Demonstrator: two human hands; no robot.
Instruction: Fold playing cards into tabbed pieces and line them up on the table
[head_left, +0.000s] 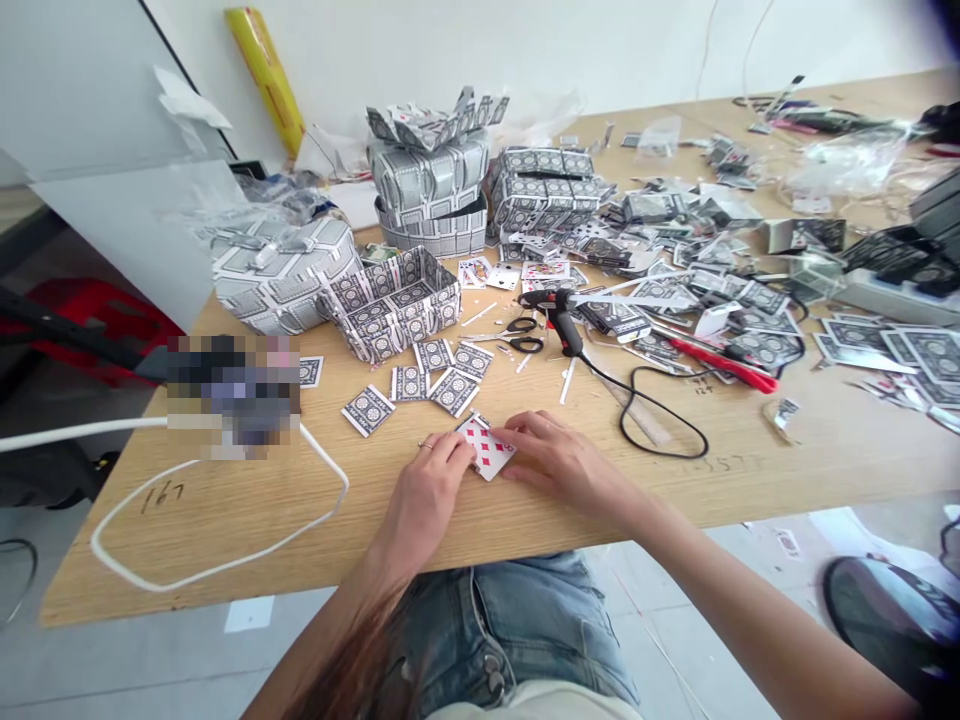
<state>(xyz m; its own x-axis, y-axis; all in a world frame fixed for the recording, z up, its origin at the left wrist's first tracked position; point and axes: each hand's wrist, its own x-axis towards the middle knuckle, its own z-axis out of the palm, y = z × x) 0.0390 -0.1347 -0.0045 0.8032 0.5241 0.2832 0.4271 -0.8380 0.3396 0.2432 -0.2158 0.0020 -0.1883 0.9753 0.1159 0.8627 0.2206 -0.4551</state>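
Note:
A playing card with red diamonds (491, 455) lies face up near the front of the table, between my two hands. My left hand (431, 485) has its fingers closed on the card's left side. From the right, my right hand (559, 455) holds the card's upper right edge with its fingertips. Just beyond are several folded card pieces (454, 391) with patterned backs. An open box woven from cards (397, 300) stands behind them. Scissors (517, 338) and a black glue gun (559, 315) lie to the right of the box.
Woven card baskets (431, 180) stand stacked at the back, with a lidded one (281, 270) at left. Loose cards (675, 250) cover the right side, near a red-handled tool (724, 365). A white cable (225, 575) loops at front left; a black cord (664, 452) curls at right.

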